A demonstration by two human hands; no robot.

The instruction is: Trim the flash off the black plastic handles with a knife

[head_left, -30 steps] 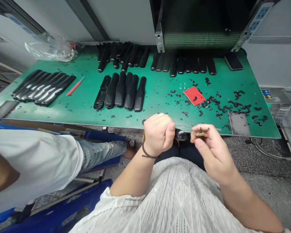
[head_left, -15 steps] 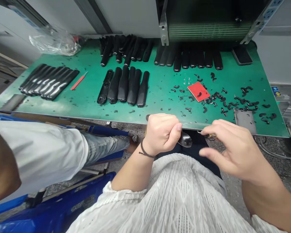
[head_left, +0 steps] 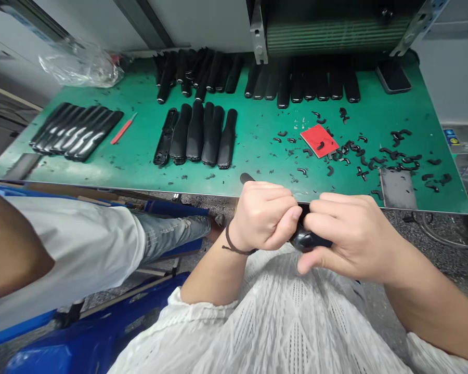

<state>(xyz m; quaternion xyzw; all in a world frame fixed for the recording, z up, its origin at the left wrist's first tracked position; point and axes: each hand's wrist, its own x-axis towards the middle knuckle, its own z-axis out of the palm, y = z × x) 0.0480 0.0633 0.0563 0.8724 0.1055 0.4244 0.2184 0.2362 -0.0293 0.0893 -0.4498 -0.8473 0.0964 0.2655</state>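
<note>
My left hand is a fist around a long black plastic handle shell. Its narrow tip sticks out beyond my knuckles at the table edge, and its glossy rounded end shows between my hands. My right hand presses against that glossy end with fingers curled and thumb below. Whatever lies inside the right fingers is hidden. Both hands are just in front of the green table. Similar black shells lie side by side beyond my left hand, one turned to show its hollow inside.
More black shells lie at the left and along the back. Small curved black pieces scatter around a red square and a grey plate. A red-handled cutter and phone lie there. A co-worker is at left.
My right hand, which held a small brass-coloured item apart from the shell, has swung out, turned over and come in against the shell's glossy end. My left hand keeps its grip.
</note>
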